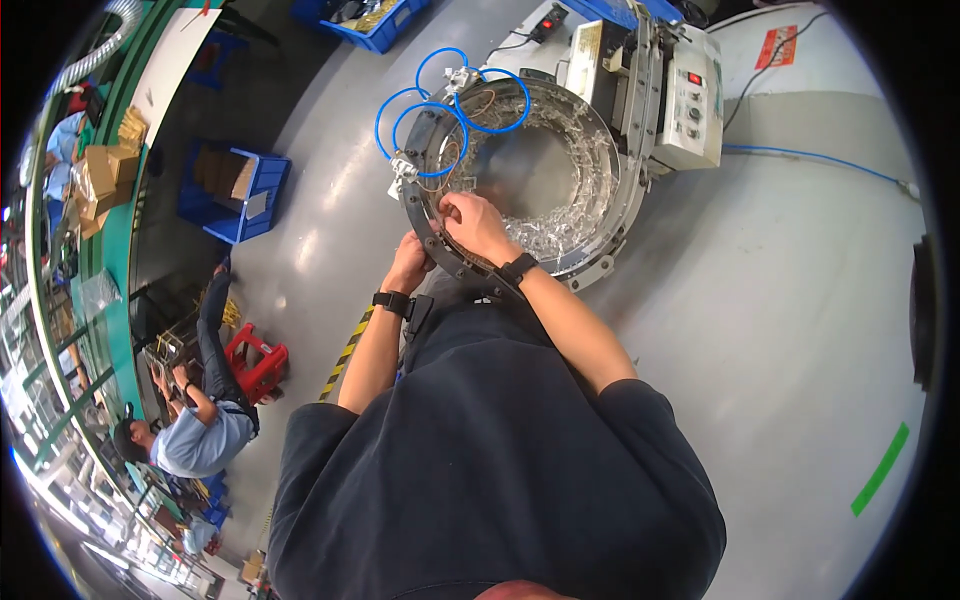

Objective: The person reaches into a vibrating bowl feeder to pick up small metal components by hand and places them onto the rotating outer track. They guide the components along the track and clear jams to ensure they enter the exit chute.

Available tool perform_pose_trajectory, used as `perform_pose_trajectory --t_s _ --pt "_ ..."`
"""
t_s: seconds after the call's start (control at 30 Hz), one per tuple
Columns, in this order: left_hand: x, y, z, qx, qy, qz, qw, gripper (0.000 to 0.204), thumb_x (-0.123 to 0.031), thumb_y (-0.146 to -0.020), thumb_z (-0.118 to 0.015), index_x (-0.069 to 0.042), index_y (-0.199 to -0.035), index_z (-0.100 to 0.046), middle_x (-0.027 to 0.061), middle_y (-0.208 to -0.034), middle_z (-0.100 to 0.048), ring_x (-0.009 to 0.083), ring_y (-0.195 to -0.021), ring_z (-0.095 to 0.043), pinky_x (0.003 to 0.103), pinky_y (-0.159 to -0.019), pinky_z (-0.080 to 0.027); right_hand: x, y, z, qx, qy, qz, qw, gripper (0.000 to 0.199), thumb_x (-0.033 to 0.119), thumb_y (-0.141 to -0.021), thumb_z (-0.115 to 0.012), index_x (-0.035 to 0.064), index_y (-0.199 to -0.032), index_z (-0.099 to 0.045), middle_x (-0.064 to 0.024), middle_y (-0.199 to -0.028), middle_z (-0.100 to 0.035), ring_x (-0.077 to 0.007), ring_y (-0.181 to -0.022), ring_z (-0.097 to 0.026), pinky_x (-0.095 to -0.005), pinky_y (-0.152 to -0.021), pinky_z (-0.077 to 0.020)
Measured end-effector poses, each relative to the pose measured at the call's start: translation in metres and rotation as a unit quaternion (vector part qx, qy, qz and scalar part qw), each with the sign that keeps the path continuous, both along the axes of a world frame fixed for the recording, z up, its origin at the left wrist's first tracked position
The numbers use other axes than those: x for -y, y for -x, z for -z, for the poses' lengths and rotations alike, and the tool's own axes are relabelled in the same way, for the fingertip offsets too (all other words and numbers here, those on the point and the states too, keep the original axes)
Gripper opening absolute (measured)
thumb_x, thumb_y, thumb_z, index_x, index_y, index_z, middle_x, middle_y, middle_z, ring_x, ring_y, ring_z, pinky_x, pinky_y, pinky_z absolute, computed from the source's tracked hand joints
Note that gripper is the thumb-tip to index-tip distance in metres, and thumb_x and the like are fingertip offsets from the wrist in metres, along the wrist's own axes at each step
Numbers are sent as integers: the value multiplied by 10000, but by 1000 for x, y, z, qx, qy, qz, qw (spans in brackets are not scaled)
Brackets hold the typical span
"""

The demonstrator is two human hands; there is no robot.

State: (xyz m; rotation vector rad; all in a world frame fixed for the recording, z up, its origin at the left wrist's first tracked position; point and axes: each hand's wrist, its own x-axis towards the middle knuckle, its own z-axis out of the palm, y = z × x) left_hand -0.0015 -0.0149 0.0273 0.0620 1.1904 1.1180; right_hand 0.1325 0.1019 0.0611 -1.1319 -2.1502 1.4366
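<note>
A round metal feeder bowl [606, 128] with a dark rim stands before me. Many small clear plastic pieces [548, 238] lie in a ring around its inner wall. My right hand [477, 228] reaches over the near left rim, fingers curled together at the track inside. Whatever it pinches is too small to make out. Low against the outer left side of the rim is my left hand [408, 265], its fingers bent in and partly hidden. Blue air tubes [463, 127] loop above the rim, joined to metal fittings [404, 167] just beyond my hands.
A control box [690, 105] with knobs and a red switch stands right of the bowl. Blue crates [240, 195] sit on the floor at left. A seated person [205, 435] works by a red stool [256, 362]. One blue hose [810, 155] crosses the right side.
</note>
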Motion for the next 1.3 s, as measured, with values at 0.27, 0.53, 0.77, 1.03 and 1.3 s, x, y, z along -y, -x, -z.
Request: perform_pose_trajectory --t_s 0.27,0.53,0.77,1.03,1.3 --pt "-6 -22 -3 13 32 -125 992 159 -166 -995 -478 -137 -1006 -633 -49 -731 -605 42 -472 -441 212 -400 -276 -12 -15 12 29 -65 -70 995 149 161 -792 -596 75 -907 -639 -151 -907 -639 -378 -855 -618 -487 -726 -495" --pt "3 -30 -2 8 1 -131 991 175 -175 -994 -489 -117 -1065 -639 -44 -813 -651 58 -598 -570 207 -486 -424 -19 -27 8 36 -105 25 994 165 128 -795 -585 53 -932 -636 -153 -924 -644 -354 -835 -631 -448 -740 -507" --pt "4 -43 13 20 4 -204 979 188 -203 -1004 -488 -116 -1075 -638 -30 -864 -667 61 -644 -605 193 -502 -447 -26 -14 10 -21 -29 -151 988 181 158 -784 -602 85 -946 -637 -156 -899 -647 -361 -848 -633 -439 -737 -511" --pt "3 -46 9 28 -33 -200 979 191 -206 -998 -524 -92 -1104 -635 -6 -919 -677 78 -751 -641 229 -623 -522 -27 -20 -9 8 -2 -148 989 178 149 -784 -602 73 -932 -666 -160 -839 -651 -347 -815 -640 -425 -718 -512" --pt "4 -40 12 25 -42 -191 980 155 -180 -980 -555 -104 -1089 -634 7 -929 -679 104 -800 -649 244 -682 -534 -19 -17 1 -37 -10 -169 985 171 147 -771 -597 60 -896 -677 -171 -829 -667 -351 -768 -645 -429 -676 -513"
